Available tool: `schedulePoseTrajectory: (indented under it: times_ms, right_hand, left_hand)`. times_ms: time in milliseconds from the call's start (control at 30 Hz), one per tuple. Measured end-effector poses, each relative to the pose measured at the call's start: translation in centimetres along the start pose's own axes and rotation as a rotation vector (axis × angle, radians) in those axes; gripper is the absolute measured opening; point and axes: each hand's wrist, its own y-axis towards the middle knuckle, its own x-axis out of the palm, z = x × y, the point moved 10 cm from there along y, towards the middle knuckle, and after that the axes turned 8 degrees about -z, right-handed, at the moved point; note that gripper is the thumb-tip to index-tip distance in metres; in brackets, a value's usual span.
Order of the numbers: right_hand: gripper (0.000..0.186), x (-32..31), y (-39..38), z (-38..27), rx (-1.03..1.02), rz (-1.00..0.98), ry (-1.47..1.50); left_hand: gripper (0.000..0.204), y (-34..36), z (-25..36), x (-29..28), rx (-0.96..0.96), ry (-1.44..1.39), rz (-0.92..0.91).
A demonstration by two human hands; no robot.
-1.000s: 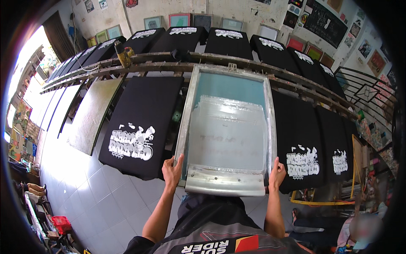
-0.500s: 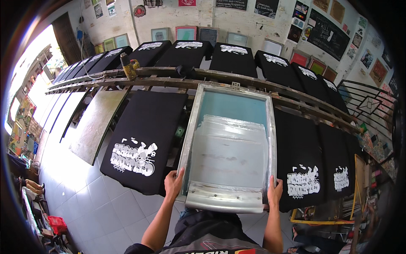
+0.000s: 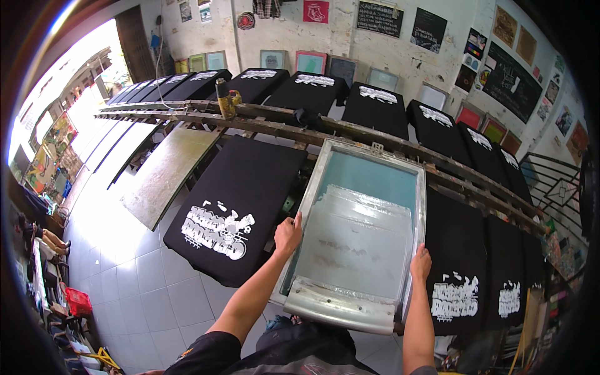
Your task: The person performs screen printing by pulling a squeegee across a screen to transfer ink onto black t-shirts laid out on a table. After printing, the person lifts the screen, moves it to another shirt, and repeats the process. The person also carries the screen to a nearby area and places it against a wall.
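My left hand point(image 3: 288, 235) is closed around the left side rail of a screen-printing frame point(image 3: 365, 234). On the opposite rail my right hand point(image 3: 421, 262) grips about as far up. The frame has a metal border and teal mesh, with a pale grey-white smeared area over most of it. Across its near end lies a wide metal squeegee point(image 3: 340, 306), which neither hand touches. A black shirt point(image 3: 244, 181) with a white print is stretched on a board left of the frame. To the right another printed black shirt point(image 3: 456, 250) lies partly behind the frame's edge.
A long metal rail point(image 3: 269, 128) runs behind the frame, with a yellow-brown bottle point(image 3: 225, 100) standing on it. Beyond are several more printed black shirts point(image 3: 375, 109). A bare board point(image 3: 169, 172) stands at left. A red basket point(image 3: 78, 302) sits on the tiled floor.
Both hands have shifted farther up the frame's side rails, away from the squeegee end. The whole view has turned a little, so everything sits farther right and tilted.
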Motion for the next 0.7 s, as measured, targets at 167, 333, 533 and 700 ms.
schedulePoseTrajectory:
  times_ms: [167, 333, 533, 700]
  right_hand:
    - [0.073, -0.3, 0.2, 2.1, 0.038, 0.03, 0.118]
    - [0.068, 0.0, 0.0, 1.0, 0.012, 0.047, 0.107]
    - [0.069, 0.1, 0.2, 2.5, 0.013, 0.012, 0.068]
    - [0.069, 0.1, 0.3, 2.5, -0.001, 0.005, 0.014]
  left_hand:
    - [0.074, -0.1, 0.1, 0.7, -0.052, 0.013, -0.026]
    - [0.077, -0.2, -0.3, 0.0, -0.087, 0.008, -0.028]
    - [0.079, -0.9, -0.7, 0.5, -0.105, -0.001, -0.038]
    - [0.082, -1.0, -1.0, 0.7, -0.134, -0.019, -0.063]
